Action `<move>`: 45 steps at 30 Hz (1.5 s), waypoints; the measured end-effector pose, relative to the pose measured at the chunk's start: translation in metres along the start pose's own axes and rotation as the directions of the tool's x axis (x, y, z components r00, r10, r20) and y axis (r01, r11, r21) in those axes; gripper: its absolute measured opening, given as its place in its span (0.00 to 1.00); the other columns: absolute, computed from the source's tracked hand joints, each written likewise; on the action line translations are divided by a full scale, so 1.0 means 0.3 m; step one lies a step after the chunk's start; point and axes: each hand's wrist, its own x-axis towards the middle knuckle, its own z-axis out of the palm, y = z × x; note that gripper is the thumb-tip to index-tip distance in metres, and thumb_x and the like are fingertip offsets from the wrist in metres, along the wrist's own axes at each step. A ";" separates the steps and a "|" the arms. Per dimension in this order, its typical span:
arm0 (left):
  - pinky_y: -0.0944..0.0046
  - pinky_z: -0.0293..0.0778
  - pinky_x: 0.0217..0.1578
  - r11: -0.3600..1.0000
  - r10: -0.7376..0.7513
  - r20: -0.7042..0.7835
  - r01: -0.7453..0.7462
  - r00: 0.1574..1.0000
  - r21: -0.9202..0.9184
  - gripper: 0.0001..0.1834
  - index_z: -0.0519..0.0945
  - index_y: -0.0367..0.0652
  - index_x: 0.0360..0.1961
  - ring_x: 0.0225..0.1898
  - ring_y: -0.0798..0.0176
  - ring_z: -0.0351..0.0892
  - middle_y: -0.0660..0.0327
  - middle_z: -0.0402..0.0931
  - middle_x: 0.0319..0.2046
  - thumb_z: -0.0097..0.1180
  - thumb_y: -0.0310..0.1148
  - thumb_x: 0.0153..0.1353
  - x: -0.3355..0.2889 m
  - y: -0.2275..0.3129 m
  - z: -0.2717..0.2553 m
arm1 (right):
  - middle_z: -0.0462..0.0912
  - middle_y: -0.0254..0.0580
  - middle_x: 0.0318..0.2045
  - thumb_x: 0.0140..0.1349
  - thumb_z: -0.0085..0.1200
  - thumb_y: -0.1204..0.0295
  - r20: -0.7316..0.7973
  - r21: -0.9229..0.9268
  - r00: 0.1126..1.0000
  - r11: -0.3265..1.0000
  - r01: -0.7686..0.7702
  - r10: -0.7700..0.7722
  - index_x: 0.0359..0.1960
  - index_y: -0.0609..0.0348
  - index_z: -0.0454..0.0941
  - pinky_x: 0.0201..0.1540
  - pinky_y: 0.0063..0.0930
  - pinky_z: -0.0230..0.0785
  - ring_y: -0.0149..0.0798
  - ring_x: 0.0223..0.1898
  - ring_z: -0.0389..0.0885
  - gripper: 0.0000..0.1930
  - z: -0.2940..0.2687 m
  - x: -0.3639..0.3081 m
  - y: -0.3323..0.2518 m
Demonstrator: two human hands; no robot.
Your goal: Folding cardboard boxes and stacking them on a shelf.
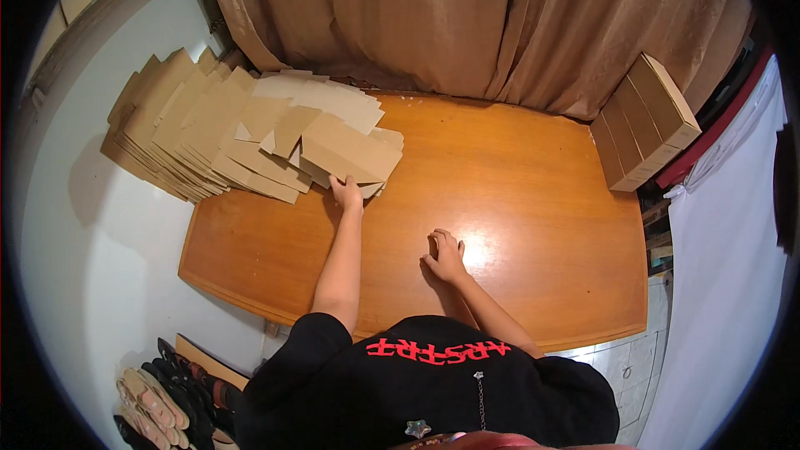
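My left hand (347, 193) reaches to the near edge of a flattened cardboard box (346, 148) on top of the pile's right end. Its fingers are pinched on that edge, and the box's upper panel tilts up a little. Under and behind it, a fanned stack of flat brown cardboard boxes (192, 121) leans leftward against the wall. Well to the right of the cardboard, my right hand (446, 256) hovers over or rests on the table; which one, I cannot tell. Its fingers are loosely bent and apart, with nothing in them.
The wooden table (517, 167) has a glossy top. Several closed cardboard boxes (646, 125) stand together at its far right corner. A brown curtain (417, 17) hangs along the back, and a white cloth (725, 225) hangs at right. Sandals (154, 404) sit below left.
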 end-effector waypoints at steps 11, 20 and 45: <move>0.55 0.68 0.37 0.899 0.420 0.252 -0.438 0.872 0.018 0.10 0.65 0.37 0.43 0.43 0.44 0.71 0.44 0.70 0.45 0.41 0.30 0.62 -0.213 0.263 -0.147 | 0.64 0.58 0.52 0.51 0.57 0.68 -0.179 0.355 0.982 0.935 0.012 0.056 0.54 0.66 0.61 0.53 0.37 0.64 0.52 0.52 0.67 0.29 -0.098 0.052 0.025; 0.51 0.64 0.54 0.512 0.697 0.584 -0.859 0.415 0.001 0.06 0.69 0.36 0.36 0.60 0.38 0.55 0.46 0.55 0.61 0.45 0.24 0.57 -0.441 0.226 -0.169 | 0.59 0.49 0.58 0.59 0.49 0.57 -0.441 0.731 0.849 0.665 0.152 0.290 0.60 0.55 0.54 0.48 0.40 0.64 0.44 0.53 0.65 0.30 -0.435 0.060 0.027; 0.64 0.72 0.45 0.829 0.308 0.699 -0.542 0.646 0.135 0.19 0.79 0.33 0.37 0.47 0.57 0.76 0.50 0.73 0.49 0.60 0.17 0.39 -0.452 0.231 -0.183 | 0.76 0.65 0.38 0.37 0.64 0.46 -0.194 0.048 0.781 0.801 -0.597 0.593 0.50 0.82 0.57 0.40 0.35 0.73 0.50 0.35 0.80 0.51 -0.605 -0.039 0.214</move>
